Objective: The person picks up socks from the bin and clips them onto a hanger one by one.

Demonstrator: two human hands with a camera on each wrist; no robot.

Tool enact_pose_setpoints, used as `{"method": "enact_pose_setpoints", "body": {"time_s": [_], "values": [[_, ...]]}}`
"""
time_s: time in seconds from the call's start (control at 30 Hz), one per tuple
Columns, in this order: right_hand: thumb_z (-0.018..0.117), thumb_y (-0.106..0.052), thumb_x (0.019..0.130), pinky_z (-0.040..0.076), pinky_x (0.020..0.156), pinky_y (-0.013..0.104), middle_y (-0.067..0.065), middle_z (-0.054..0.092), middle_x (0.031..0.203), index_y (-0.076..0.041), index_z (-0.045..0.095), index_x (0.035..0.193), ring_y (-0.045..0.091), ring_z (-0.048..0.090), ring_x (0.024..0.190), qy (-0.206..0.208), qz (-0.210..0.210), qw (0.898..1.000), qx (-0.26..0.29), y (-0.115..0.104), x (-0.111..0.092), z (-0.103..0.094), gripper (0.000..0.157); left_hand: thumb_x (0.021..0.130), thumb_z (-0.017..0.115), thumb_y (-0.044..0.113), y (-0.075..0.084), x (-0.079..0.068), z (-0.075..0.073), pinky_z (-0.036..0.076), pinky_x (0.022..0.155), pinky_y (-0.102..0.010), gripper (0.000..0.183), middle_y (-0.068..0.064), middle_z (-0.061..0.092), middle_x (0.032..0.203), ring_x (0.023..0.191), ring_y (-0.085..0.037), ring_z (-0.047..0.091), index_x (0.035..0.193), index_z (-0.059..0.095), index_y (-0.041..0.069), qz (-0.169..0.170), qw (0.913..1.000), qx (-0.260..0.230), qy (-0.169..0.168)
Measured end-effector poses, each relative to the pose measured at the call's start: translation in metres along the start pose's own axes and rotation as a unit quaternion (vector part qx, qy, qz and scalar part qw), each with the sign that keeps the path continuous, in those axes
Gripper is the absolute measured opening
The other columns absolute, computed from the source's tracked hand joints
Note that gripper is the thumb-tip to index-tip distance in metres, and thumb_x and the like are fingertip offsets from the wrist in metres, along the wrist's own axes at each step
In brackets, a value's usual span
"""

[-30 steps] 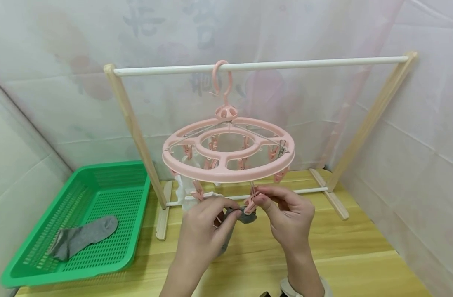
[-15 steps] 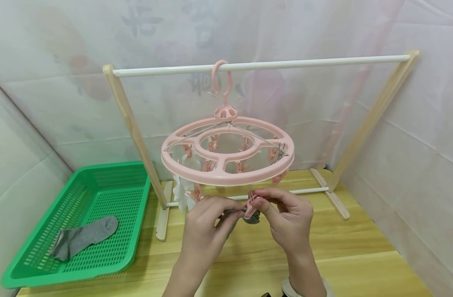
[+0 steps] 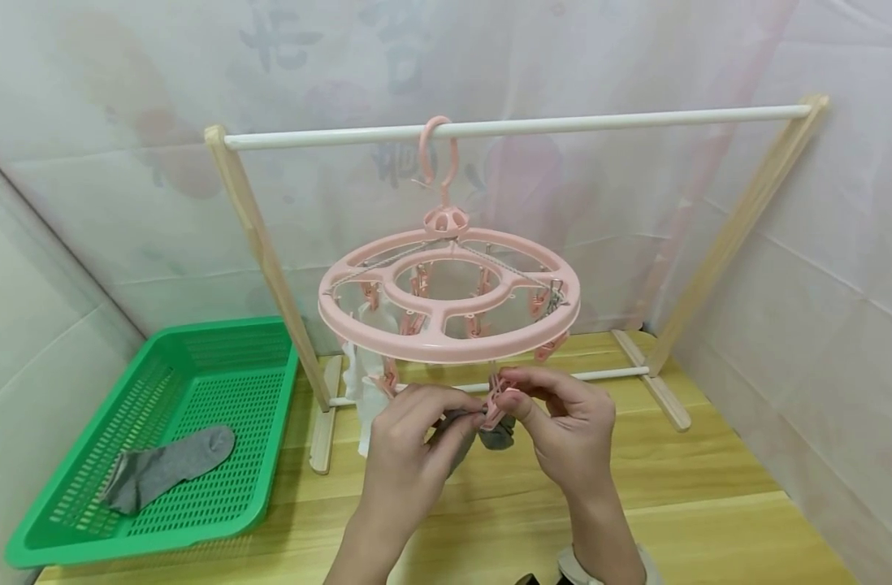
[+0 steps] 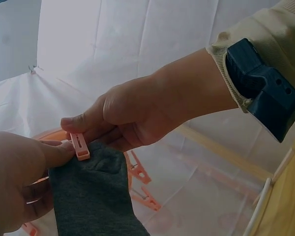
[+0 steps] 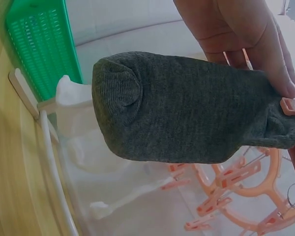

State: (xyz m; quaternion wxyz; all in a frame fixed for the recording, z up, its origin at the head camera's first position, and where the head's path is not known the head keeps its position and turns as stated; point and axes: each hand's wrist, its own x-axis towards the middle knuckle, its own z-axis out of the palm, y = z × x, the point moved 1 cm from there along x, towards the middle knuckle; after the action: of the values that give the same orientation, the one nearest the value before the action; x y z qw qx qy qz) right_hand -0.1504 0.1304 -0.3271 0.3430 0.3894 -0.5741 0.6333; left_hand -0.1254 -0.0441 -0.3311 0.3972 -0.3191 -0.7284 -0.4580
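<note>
My left hand [image 3: 409, 443] pinches the top edge of a dark grey sock [image 5: 182, 108] between thumb and fingertips. A pink clothespin [image 4: 80, 146] overlaps that edge right beside the left thumb. Thumb and fingers of my right hand [image 3: 573, 422] pinch the upper end of this clothespin, which hangs from the front of a round pink clip hanger [image 3: 446, 351]. In the left wrist view the sock's body hangs below the clothespin. Seen from the head, the left hand hides most of the sock.
White cloth pieces [image 3: 365, 398] hang from clothespins on the hanger's left side. The hanger hooks over the white rod [image 3: 607, 123] of a wooden stand. A green basket [image 3: 266, 455] at left contains another grey sock [image 3: 171, 467]. Several pink clothespins dangle around the ring.
My left hand has shifted slightly right, towards the clothespin. More of the grey sock shows below the clothespin now. The white cloth has swung a little; the right hand has barely moved.
</note>
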Motion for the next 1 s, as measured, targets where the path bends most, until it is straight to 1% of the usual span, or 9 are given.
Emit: {"method": "enact_pose_setpoints", "body": {"time_s": [0.3, 0.6, 0.67, 0.77, 0.87, 0.93, 1.0], "values": [[0.075, -0.009, 0.090, 0.060, 0.078, 0.020, 0.004, 0.079, 0.102, 0.015, 0.072, 0.100, 0.010, 0.076, 0.088, -0.006, 0.010, 1.000, -0.003, 0.001, -0.001, -0.003, 0.026, 0.086, 0.081, 0.011, 0.000, 0.001, 0.001, 0.056, 0.072, -0.013, 0.010, 0.003, 0.078, 0.091, 0.080, -0.007, 0.071, 0.095, 0.076, 0.014, -0.010, 0.9994, -0.033, -0.008], [0.076, -0.014, 0.092, 0.060, 0.078, 0.019, 0.002, 0.079, 0.104, 0.015, 0.072, 0.100, 0.009, 0.076, 0.088, -0.004, 0.009, 1.000, -0.019, 0.000, -0.001, -0.004, 0.031, 0.084, 0.083, 0.013, 0.001, 0.000, 0.001, 0.054, 0.070, -0.013, 0.012, 0.006, 0.077, 0.090, 0.078, -0.006, 0.067, 0.094, 0.076, 0.016, -0.004, 1.0000, -0.007, -0.005], [0.076, -0.013, 0.091, 0.060, 0.078, 0.019, 0.002, 0.079, 0.103, 0.015, 0.071, 0.100, 0.010, 0.076, 0.087, -0.007, 0.008, 1.000, -0.016, 0.000, -0.001, -0.004, 0.030, 0.085, 0.083, 0.013, 0.002, 0.000, 0.000, 0.053, 0.070, -0.015, 0.013, 0.007, 0.077, 0.090, 0.078, -0.006, 0.067, 0.095, 0.076, 0.017, -0.002, 1.0000, -0.002, -0.003], [0.076, -0.011, 0.091, 0.061, 0.078, 0.020, 0.003, 0.079, 0.102, 0.015, 0.071, 0.101, 0.010, 0.075, 0.086, -0.014, 0.008, 1.000, -0.009, 0.001, -0.001, -0.003, 0.028, 0.085, 0.083, 0.014, 0.004, 0.000, -0.003, 0.052, 0.074, -0.017, 0.013, 0.007, 0.076, 0.094, 0.083, -0.008, 0.066, 0.095, 0.076, 0.017, 0.000, 0.9999, 0.014, 0.007], [0.077, -0.009, 0.091, 0.061, 0.078, 0.021, 0.003, 0.078, 0.101, 0.013, 0.072, 0.102, 0.010, 0.075, 0.085, -0.022, 0.012, 1.000, -0.010, 0.002, -0.001, -0.001, 0.025, 0.087, 0.082, 0.015, 0.007, 0.001, -0.009, 0.050, 0.082, -0.021, 0.011, 0.004, 0.075, 0.099, 0.091, -0.013, 0.064, 0.096, 0.076, 0.015, 0.020, 0.9986, 0.038, 0.029], [0.078, -0.008, 0.090, 0.061, 0.079, 0.022, 0.002, 0.078, 0.100, 0.012, 0.072, 0.102, 0.009, 0.074, 0.085, -0.025, 0.018, 0.999, -0.018, 0.002, -0.001, 0.001, 0.024, 0.090, 0.080, 0.016, 0.010, 0.003, -0.014, 0.049, 0.087, -0.025, 0.009, 0.000, 0.074, 0.101, 0.095, -0.018, 0.063, 0.097, 0.076, 0.013, 0.047, 0.9962, 0.053, 0.050], [0.079, -0.006, 0.089, 0.061, 0.079, 0.022, 0.003, 0.078, 0.098, 0.010, 0.073, 0.101, 0.008, 0.074, 0.084, -0.028, 0.024, 0.999, -0.030, 0.002, -0.002, 0.002, 0.022, 0.092, 0.078, 0.017, 0.012, 0.007, -0.018, 0.048, 0.090, -0.030, 0.007, -0.003, 0.074, 0.100, 0.096, -0.023, 0.063, 0.096, 0.075, 0.011, 0.084, 0.9912, 0.067, 0.077]]}}
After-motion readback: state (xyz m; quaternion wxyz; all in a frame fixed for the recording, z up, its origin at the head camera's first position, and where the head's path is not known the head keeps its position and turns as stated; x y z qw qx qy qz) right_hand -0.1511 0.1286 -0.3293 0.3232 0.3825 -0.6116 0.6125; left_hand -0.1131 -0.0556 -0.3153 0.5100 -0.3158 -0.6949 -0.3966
